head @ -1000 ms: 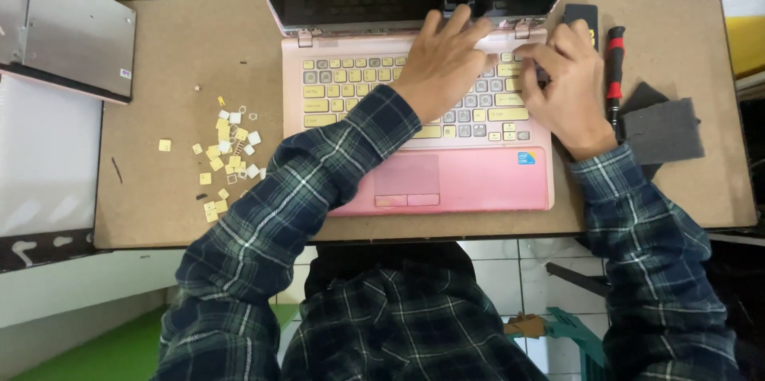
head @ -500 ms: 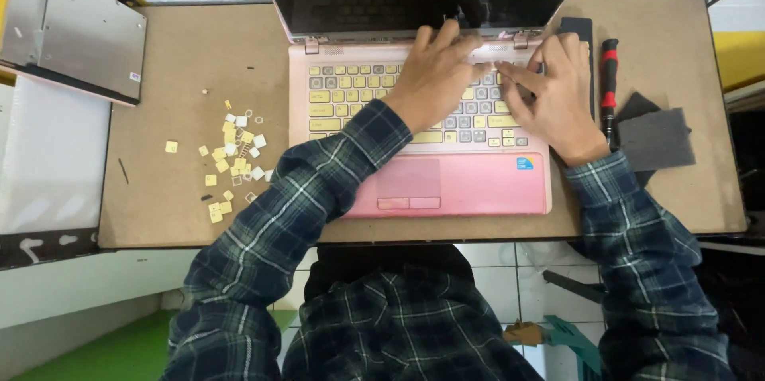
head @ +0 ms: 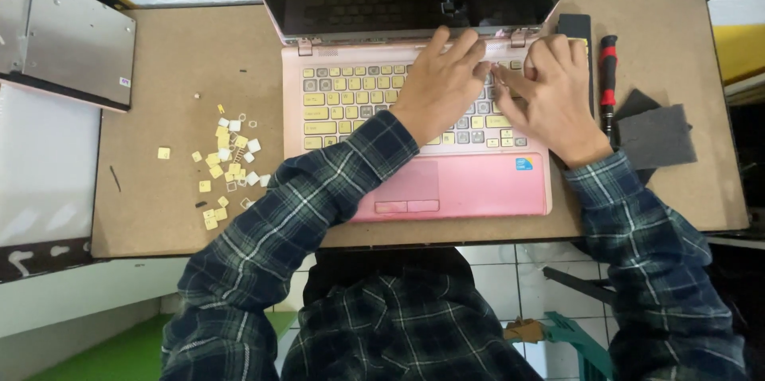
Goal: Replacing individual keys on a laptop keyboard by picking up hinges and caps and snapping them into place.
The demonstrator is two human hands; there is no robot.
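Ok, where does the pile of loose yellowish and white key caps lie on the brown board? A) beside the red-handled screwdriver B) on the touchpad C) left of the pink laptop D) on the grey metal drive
C: the loose yellowish and white key caps lie scattered on the brown board, left of the pink laptop, while both hands work at the keyboard's upper right.

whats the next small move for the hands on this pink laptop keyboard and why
Probably lift off the next keycap at the upper right rows: both the left hand and right hand have fingertips there on the keyboard, and loose keycaps already lie on the board.
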